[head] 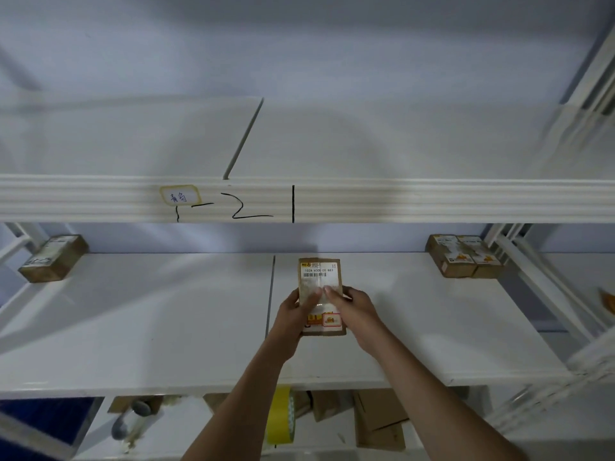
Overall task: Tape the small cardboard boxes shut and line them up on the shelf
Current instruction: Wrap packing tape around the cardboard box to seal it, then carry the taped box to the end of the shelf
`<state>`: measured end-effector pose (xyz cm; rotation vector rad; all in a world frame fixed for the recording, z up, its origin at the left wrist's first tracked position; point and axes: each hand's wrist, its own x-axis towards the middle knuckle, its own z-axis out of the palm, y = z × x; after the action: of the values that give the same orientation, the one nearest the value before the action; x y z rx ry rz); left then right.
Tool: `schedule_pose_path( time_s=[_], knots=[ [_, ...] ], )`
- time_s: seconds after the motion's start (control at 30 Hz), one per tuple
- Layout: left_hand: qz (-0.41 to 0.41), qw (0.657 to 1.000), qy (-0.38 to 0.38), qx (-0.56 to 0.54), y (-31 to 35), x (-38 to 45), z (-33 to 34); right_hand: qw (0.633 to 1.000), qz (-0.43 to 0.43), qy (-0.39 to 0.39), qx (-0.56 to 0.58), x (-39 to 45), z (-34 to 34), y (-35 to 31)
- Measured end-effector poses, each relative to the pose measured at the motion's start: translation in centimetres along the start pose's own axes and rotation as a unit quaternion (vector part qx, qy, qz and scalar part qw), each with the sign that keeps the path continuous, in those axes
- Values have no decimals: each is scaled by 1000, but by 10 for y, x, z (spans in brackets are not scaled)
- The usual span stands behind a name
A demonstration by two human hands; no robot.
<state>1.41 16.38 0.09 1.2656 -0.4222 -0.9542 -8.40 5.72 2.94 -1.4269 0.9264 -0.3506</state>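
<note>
**Cardboard box in both hands over the middle shelf**

Brown cardboard box (320, 294) sits right in the centre of the view, held just above or on the white middle shelf (133, 327) — can't really tell if it's touching the surface. It has a white barcode label on the far end and an orange and red sticker on the near end. The left hand (293, 322) wraps around the box's left edge, fingers curled onto the top. The right hand (356, 314) grips the right side, thumb and fingertips lying across the middle of the top face, next to the left hand's fingers.

Back left corner of the same shelf has one more box (53, 257). Back right corner has two boxes (464, 256) standing side by side, touching.

Down on the lower shelf there's a yellow tape roll (281, 415) standing on edge, some loose cardboard pieces (379, 417) to its right, and a clear bottle (129, 420) lying off to the left.
</note>
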Motion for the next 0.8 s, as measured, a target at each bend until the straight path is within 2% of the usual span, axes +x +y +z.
schedule_pose_path(
  time_s=[0.1,0.23,0.33,0.47,0.7,0.8],
  knots=[
    [16,999,11,46,1,-2,10,1000,-18,1,4,-2,1,4],
    [21,995,87,54,0,-1,18,998,-45,17,-39,-3,9,0],
    [7,994,88,65,3,-3,21,997,-51,20,-55,-4,10,-2],
    [-4,995,65,70,12,-3,18,999,-37,35,-9,-6,5,-1],
    [8,993,97,70,19,-16,18,998,-55,-28,20,-16,2,0],
    [22,989,135,65,25,-32,18,996,-64,-65,7,-21,7,-5]
  ],
)
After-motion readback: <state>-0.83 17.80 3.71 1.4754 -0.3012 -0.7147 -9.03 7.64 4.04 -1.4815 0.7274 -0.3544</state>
